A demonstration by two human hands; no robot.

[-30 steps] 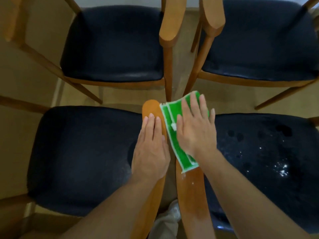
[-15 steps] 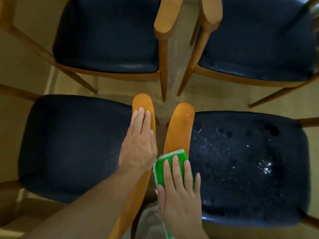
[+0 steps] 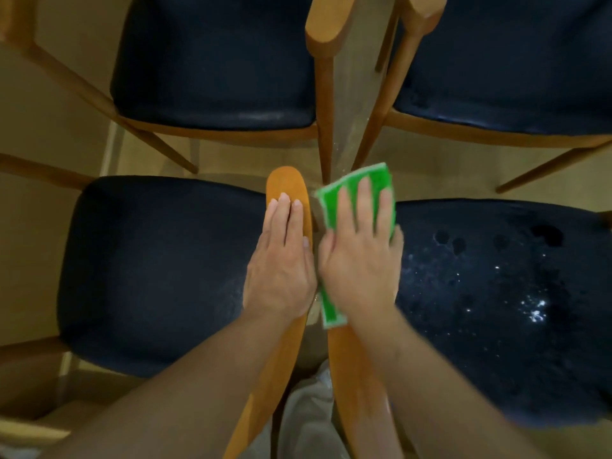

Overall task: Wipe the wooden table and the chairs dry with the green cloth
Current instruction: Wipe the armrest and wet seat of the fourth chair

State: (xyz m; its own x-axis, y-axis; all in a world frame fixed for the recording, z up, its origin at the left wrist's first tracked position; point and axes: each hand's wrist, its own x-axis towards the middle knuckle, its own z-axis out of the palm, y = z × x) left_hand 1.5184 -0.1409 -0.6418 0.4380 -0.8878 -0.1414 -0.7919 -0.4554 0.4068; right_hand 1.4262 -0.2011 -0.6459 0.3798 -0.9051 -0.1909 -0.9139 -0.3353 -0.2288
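The green cloth (image 3: 377,183) lies over the far end of the right near chair's wooden armrest (image 3: 351,369). My right hand (image 3: 359,256) presses flat on it with fingers spread. My left hand (image 3: 281,260) rests flat on the neighbouring left chair's armrest (image 3: 286,180), holding nothing. The right near chair's dark seat (image 3: 496,293) carries water drops and white specks. The left near chair's dark seat (image 3: 159,270) looks matte. No table is in view.
Two more wooden chairs with dark seats stand beyond, one at top left (image 3: 212,61) and one at top right (image 3: 516,61), their armrests (image 3: 328,24) close together. Tan floor (image 3: 49,104) shows between the chairs. Light trousers (image 3: 308,422) show below.
My right hand slid the cloth back along the armrest toward me, then pushed it forward to the armrest's far tip. My left hand stayed on the other armrest.
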